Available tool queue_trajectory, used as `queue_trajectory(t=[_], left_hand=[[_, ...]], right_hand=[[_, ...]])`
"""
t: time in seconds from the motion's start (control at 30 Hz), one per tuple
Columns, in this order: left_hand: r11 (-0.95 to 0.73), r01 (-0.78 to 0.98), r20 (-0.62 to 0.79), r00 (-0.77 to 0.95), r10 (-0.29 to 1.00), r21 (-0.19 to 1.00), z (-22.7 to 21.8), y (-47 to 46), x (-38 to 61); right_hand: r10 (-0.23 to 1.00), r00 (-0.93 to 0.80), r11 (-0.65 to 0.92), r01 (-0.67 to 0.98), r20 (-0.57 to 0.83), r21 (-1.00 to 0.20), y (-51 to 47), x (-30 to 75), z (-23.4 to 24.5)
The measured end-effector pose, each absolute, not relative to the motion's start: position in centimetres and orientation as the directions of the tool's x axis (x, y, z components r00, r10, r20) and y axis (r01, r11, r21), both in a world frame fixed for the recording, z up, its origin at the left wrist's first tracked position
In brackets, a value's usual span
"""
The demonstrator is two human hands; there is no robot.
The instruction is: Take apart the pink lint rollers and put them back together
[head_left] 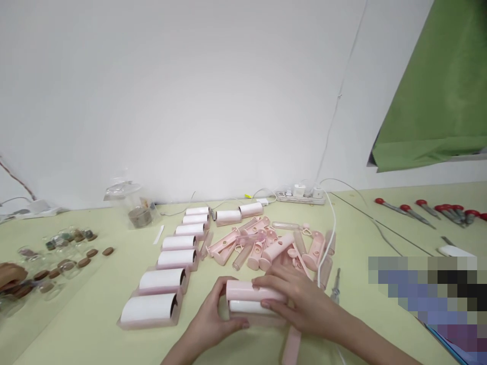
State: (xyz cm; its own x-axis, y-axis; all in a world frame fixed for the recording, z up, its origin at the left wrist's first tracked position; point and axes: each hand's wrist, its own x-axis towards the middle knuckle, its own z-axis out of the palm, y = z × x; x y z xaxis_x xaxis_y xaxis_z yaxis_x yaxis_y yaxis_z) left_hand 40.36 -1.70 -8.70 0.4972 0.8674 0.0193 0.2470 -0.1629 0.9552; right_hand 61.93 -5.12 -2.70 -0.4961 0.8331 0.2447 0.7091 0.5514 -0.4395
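My left hand point(211, 314) is wrapped round the left end of a pinkish clear tray point(255, 319) at the front middle. In that tray lies a white roll point(245, 306), partly hidden. A pink plastic cylinder point(239, 290) rests along the roll's far side, and my right hand point(300, 299) grips its right end from above. Just behind my hands is a loose pile of pink plastic holder pieces point(279, 249) and clear tubes point(242, 256). A pink strip point(291, 345) lies below my right wrist.
Several white rolls in pink trays point(150, 309) form a row at left; two more stand behind. Further left are small glass jars point(61, 241) with cork lids and a bagged tub point(139, 215). A power strip point(300, 197), cables and red-ended tools point(418, 215) lie rearward and right.
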Motion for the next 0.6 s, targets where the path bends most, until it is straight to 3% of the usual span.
queue_trajectory(t=[0.1,0.3,0.37,0.43,0.6], left_hand=[[-0.163,0.242,0.026,0.483,0.875,0.957,-8.9,-1.5,40.4],[-0.275,0.285,0.097,0.513,0.853,0.918,-9.5,-1.4,40.1],[-0.381,0.281,0.164,0.574,0.802,0.881,-9.4,-1.3,39.9],[-0.449,0.273,0.202,0.620,0.759,0.851,-9.4,-1.1,39.8],[-0.426,0.300,0.205,0.558,0.804,0.854,-10.3,-0.9,40.1]], right_hand=[[0.837,-0.509,0.542,0.723,0.200,-0.430,-5.3,61.5,-3.2],[0.890,-0.392,0.453,0.686,0.234,-0.569,-4.0,63.4,-1.0],[0.933,-0.256,0.354,0.776,0.253,-0.522,-2.3,65.3,0.4],[0.978,-0.088,0.151,0.925,0.190,-0.349,0.0,67.4,1.0],[0.980,0.196,-0.189,0.956,0.012,-0.226,4.8,70.9,-1.3]])
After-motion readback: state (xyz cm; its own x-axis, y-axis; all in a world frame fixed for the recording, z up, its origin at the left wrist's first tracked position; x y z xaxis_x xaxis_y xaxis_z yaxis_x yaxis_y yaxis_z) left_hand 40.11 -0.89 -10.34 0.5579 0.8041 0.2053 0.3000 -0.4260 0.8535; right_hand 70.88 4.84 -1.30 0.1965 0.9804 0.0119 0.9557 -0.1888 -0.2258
